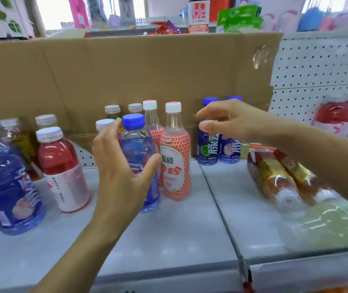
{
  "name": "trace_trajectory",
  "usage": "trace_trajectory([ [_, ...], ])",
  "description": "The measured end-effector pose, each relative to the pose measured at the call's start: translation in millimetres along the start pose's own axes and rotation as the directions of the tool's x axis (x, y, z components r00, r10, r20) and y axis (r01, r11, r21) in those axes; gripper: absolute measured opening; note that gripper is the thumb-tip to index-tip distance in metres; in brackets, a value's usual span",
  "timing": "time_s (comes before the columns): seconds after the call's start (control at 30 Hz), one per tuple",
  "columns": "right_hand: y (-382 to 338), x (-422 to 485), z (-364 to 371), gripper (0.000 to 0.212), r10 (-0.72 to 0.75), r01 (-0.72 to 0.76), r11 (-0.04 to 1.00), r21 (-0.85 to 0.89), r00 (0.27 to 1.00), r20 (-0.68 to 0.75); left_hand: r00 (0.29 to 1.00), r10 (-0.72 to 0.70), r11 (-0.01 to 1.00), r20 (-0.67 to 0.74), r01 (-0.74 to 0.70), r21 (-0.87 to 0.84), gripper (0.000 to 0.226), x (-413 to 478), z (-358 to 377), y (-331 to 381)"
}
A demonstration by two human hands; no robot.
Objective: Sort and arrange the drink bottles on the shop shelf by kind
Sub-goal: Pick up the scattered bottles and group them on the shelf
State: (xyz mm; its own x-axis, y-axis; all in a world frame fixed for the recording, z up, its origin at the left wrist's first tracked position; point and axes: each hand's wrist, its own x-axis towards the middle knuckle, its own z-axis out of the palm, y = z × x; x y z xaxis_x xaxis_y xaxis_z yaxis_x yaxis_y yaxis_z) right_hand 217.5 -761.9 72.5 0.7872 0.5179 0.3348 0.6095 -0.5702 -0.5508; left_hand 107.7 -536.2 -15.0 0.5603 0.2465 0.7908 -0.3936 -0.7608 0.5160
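Brown cardboard sheet (126, 70) stands across the back of my view, with white pegboard (321, 66) just to its right. Below them runs the pale grey shelf (169, 240), split by a seam right of centre.

At the far left stands a big blue bottle (10, 182), nearest my camera, and beside it a red drink bottle (63, 170) with a white cap. On the right section two tea bottles (274, 176) lie on their sides, caps towards me, with a pale green bottle (327, 225) lying in front of them; that one is blurred.

Centre shelf holds the blue-capped bottle (139, 157), upright. The left hand (118, 166) is cupped round it, fingers straight and spread behind its left side, thumb reaching across its front. I cannot tell whether the skin presses the plastic.

Just right of it stand two pink-patterned bottles (175, 157) with white caps, one behind the other. Against the cardboard further right are two small blue bottles (208, 144), side by side and upright. The right hand (228, 121) hovers in front of their necks, fingers loosely curled, thumb apart from them, holding nothing.
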Motion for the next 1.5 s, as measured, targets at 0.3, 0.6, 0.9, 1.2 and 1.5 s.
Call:
trace_trajectory([
  [0.3, 104.2, -63.8, -85.7, 0.022, 0.038, 0.02, 0.948, -0.318, 0.984, 0.173, 0.769, 0.011, 0.985, 0.639, 0.102, -0.14, 0.05, -17.6, 92.7, 88.4],
  [0.6, 187.3, -89.9, -107.4, 0.067, -0.028, 0.477, 0.682, -0.555, 0.775, 0.631, 0.523, -0.435, 0.887, 0.733, 0.387, 0.25, 0.086, -29.2, 211.8, 129.4],
  [0.9, 199.6, -82.1, -96.1, 0.084, -0.249, 0.763, 0.385, -0.519, 0.627, 0.738, 0.572, -0.615, 0.788, 0.542, 0.443, 0.427, 0.072, -28.4, 207.0, 128.2],
  [1.2, 208.7, -62.6, -101.6, 0.071, -0.418, 0.598, 0.621, -0.506, 0.799, 0.432, 0.879, -0.404, 0.908, 0.253, 0.351, 0.228, 0.047, 41.2, 150.1, 122.0],
  [1.5, 184.4, -19.3, -74.3, 0.031, -0.137, 0.06, 0.944, 0.324, 0.966, 0.221, 0.858, -0.347, 0.923, 0.378, 0.243, 0.297, 0.064, 69.4, 155.0, 104.9],
])
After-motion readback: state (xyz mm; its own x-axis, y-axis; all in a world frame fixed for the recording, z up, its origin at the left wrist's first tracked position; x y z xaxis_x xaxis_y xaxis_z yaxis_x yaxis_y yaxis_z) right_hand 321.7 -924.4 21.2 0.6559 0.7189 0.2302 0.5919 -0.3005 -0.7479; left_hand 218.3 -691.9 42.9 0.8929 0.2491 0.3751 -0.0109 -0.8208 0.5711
